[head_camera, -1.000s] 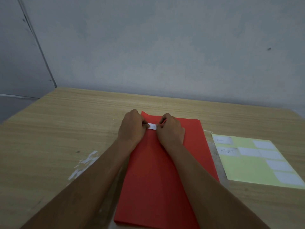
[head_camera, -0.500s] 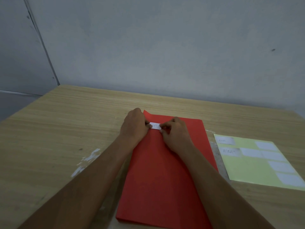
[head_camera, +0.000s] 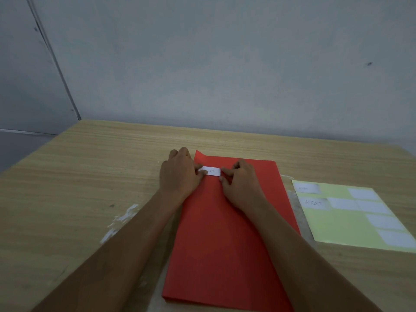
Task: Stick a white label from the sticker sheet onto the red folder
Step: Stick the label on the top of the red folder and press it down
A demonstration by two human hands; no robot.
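A red folder point(head_camera: 225, 239) lies lengthwise on the wooden table in front of me. A small white label point(head_camera: 211, 171) with faint writing lies flat near the folder's far end. My left hand point(head_camera: 180, 174) rests on the folder's far left edge, its thumb pressing the label's left end. My right hand point(head_camera: 242, 185) sits to the right of the label, fingers curled, fingertips touching the label's right end. The pale green sticker sheet point(head_camera: 355, 215) lies on the table to the right of the folder, with several white labels on it.
The wooden table point(head_camera: 78, 176) runs back to a grey wall. White scuffed patches point(head_camera: 121, 221) mark the tabletop left of the folder. A clear plastic sleeve edge point(head_camera: 292, 199) shows between the folder and the sheet.
My right hand has slid to the right along the label, so more of the label now shows. My left hand has stayed at the label's left end.
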